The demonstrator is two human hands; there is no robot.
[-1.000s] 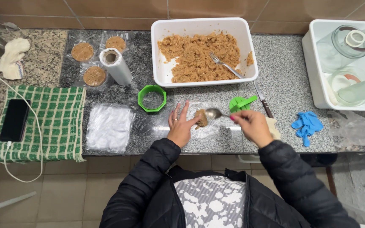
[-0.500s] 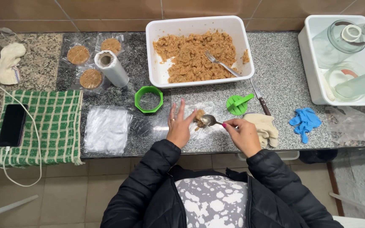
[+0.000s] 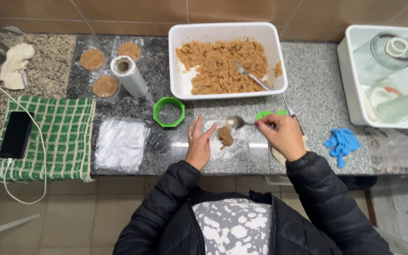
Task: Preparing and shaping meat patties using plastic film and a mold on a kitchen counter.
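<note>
Brown wall tiles run behind a speckled granite surface (image 3: 317, 89), seen from above.

Right hand (image 3: 283, 137): I see the grip closed on the handle of a metal spoon (image 3: 236, 123). The spoon bowl points toward the left hand and sits just above a sheet of clear plastic film (image 3: 223, 141). A green plastic piece (image 3: 263, 114) shows just behind the knuckles.

Left hand (image 3: 199, 144): I see it flat and open, fingers spread, pressing on the left edge of the clear film. It holds nothing.

Work item: a small lump of brown crumbly mixture (image 3: 225, 135) lies on the film, between the two hands and just below the spoon bowl.

Behind the hands:
- A white rectangular tub (image 3: 180, 61) holds more of the brown mixture, with a fork (image 3: 253, 78) lying in it.
- A green octagonal ring mould (image 3: 168, 112) stands just left of the left hand.
- A stack of clear film sheets (image 3: 120, 144) lies further left.
- A roll of film (image 3: 128, 75) lies among three wrapped round patties (image 3: 105, 86).

Left end: a green checked cloth (image 3: 57, 141) carries a black phone (image 3: 16, 134) with a white cable attached. A pale cloth (image 3: 14, 66) lies beyond it.

Right end: blue gloves (image 3: 342, 144) lie near the edge, and a white bin (image 3: 350, 89) holds clear glass jars (image 3: 378, 56).
</note>
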